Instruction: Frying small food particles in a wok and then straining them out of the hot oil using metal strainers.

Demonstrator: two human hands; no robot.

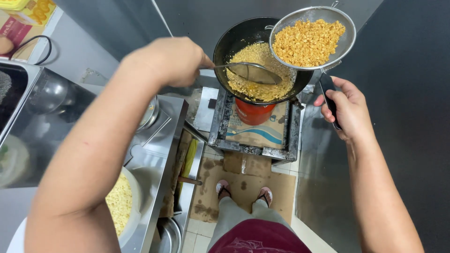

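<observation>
A black wok [234, 40] sits on a burner and holds golden chopped bits frying in oil. My left hand [171, 61] grips the handle of a metal ladle [255, 73] whose bowl lies in the wok's contents. My right hand [344, 107] holds the black handle of a round wire strainer [311, 40]. The strainer hangs over the wok's right rim and is heaped with fried golden bits.
A steel counter [159, 140] stands at left with a white bowl [133, 201] of pale yellow bits and a steel bowl [150, 112]. The burner stand [215, 126] holds a red canister [253, 112]. Cardboard [243, 187] covers the floor by my feet. Dark wall panels rise to the right.
</observation>
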